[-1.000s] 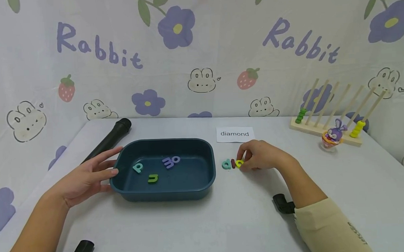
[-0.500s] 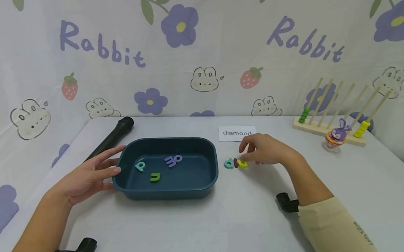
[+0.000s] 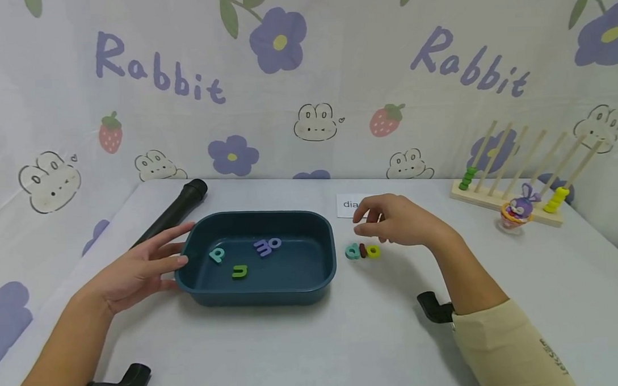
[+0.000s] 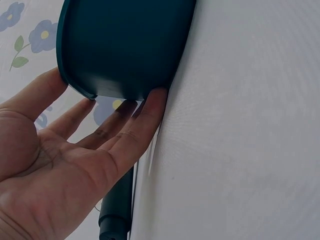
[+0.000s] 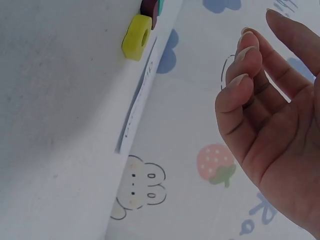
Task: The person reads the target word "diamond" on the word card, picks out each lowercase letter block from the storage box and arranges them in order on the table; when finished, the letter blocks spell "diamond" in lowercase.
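A left hand [image 3: 130, 277], fingers spread, is touching a dark-teal, rectangular plastic tray [image 3: 303, 258] at its left end, while an empty right hand [image 3: 399, 221], fingers loosely bent, is hovering above chunky teal, dark-red and yellow letters [image 3: 362, 251] right of the tray, which dipping fingertips could knock askew.

This looks like an indoor play or learning corner; whether it belongs to a home, a classroom or a studio cannot be told. A pale cloth [image 3: 345, 61], printed with rabbits, strawberries, purple flowers and the word "Rabbit", hangs beyond the far edge of a white tabletop [image 3: 294, 347] and along its left side. Small colourful letters [image 3: 262, 248] lie in and beside a dark blue tub [image 3: 264, 298], near a printed card [image 3: 346, 211]. At far right, a wooden peg stand [image 3: 485, 198] with green and yellow beads stands by a purple rabbit figure [image 3: 521, 208].
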The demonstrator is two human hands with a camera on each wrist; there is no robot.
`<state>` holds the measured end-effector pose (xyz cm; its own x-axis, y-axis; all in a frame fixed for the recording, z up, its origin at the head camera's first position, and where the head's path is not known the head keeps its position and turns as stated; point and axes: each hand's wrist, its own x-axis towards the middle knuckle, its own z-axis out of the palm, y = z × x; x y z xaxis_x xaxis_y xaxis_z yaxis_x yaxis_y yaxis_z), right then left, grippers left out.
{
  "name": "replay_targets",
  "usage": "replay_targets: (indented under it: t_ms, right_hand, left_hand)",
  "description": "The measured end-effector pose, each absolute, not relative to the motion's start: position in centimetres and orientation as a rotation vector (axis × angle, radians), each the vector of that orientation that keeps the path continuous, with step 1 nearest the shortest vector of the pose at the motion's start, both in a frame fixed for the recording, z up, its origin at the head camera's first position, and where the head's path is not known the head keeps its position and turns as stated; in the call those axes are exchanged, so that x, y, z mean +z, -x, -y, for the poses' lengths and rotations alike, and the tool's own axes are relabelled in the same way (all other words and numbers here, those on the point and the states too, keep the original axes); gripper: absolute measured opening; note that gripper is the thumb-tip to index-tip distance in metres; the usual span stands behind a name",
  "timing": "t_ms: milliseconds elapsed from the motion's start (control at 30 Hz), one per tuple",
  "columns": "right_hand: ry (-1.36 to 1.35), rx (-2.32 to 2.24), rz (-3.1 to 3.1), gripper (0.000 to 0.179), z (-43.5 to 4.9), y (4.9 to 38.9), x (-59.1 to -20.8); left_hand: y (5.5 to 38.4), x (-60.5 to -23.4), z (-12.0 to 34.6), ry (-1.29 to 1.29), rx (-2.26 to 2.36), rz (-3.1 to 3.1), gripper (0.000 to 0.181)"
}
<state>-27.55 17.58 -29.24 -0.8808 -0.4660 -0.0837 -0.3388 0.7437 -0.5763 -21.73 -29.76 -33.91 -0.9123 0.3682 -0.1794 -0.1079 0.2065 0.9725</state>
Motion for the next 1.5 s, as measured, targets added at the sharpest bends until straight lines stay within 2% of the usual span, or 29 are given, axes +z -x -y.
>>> replay_targets:
  t_ms: [200, 733, 1500]
  right_hand:
    - [0.672, -0.852, -2.715, 0.026, -16.5, 27.8, -28.5]
    - [0.78, -0.862, -2.678, 0.016, -12.8, 28.6, -25.8]
    - [0.849, -0.75, -2.53, 0.022, -6.8, 30.7, -23.6]
  left_hand:
    - [21.6, -33.8, 29.8, -0.242, 1.766, -2.111, 0.071]
    - [21.6, -33.7, 29.8, -0.232, 1.763, -2.114, 0.072]
    - [21.5, -33.9, 29.7, -0.25, 1.786, -2.082, 0.071]
